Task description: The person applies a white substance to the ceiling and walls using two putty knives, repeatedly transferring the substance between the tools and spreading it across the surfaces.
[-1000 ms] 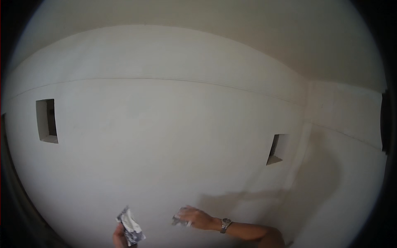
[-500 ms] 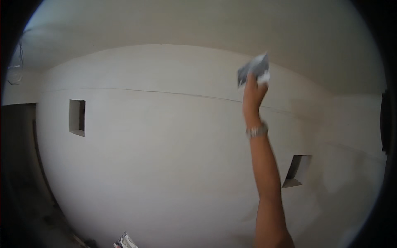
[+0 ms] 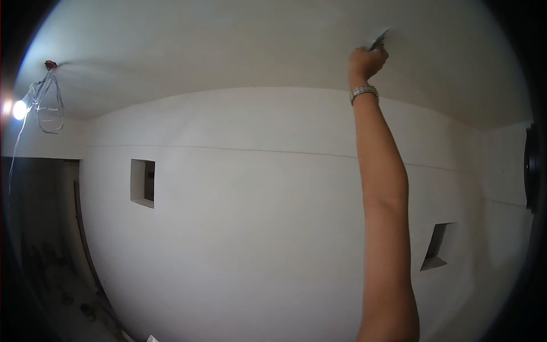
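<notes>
My right hand (image 3: 369,61) is raised high, its fingers closed round a putty knife (image 3: 379,40). The knife's thin grey blade shows nearly edge-on, its tip at the ceiling (image 3: 239,43). How much of the handle lies in the fist is hidden. A metal-banded watch circles my right wrist, and the bare forearm rises from the lower edge in front of the pale wall (image 3: 256,228). My left hand is out of sight. Only the corner of a whitish thing (image 3: 152,338) pokes up at the bottom edge; its kind cannot be made out.
At upper left a lit bulb (image 3: 20,109) and looped wires (image 3: 50,111) hang from the ceiling. Two recessed openings pierce the wall, one left (image 3: 142,183) and one right (image 3: 437,248). A dark doorway (image 3: 43,211) stands far left. Something black (image 3: 532,165) sits at the right edge.
My right hand has risen with the putty knife from near the wall's top to the ceiling. The blade has turned from broadside to edge-on. The view has tilted up, showing the lit bulb.
</notes>
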A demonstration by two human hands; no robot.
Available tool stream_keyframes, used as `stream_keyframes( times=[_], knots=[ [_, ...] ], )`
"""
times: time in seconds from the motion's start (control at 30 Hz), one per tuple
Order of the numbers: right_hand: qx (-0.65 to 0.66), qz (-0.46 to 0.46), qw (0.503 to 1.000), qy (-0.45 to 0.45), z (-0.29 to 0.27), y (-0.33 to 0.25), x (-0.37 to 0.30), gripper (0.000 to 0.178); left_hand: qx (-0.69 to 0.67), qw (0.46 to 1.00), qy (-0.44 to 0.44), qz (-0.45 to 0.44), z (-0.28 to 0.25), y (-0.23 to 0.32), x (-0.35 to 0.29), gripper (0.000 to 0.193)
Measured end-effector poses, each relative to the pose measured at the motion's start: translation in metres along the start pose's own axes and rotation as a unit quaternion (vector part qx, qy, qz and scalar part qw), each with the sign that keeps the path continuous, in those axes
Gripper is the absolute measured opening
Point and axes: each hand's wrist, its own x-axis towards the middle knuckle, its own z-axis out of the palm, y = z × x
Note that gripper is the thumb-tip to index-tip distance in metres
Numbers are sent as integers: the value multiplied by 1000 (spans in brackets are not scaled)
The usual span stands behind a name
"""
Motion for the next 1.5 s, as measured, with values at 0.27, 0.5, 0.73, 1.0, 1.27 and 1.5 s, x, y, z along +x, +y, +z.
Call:
stream_keyframes(
  times=[0.27, 0.5, 0.73, 1.0, 1.27, 1.5],
  knots=[
    [64, 39, 996, 39, 27, -60, -66, 48, 6, 999, 24, 47, 55, 12, -20, 53],
    [166, -70, 982, 59, 63, -75, -106, 28, 34, 999, 11, 16, 98, 17, 6, 49],
    [246, -215, 801, -501, -122, -65, -312, 50, -27, 995, -65, -69, 121, -3, 14, 49],
    [337, 330, 571, -671, -398, -44, -415, 54, -91, 982, -114, -121, 241, -40, -42, 42],
    [488, 174, 555, -651, -445, -57, -461, 57, -137, 990, 5, -24, 276, -34, -109, 39],
    [475, 138, 496, -714, -412, -30, -460, 44, -75, 991, 66, 84, 244, -11, -138, 38]
  ],
)
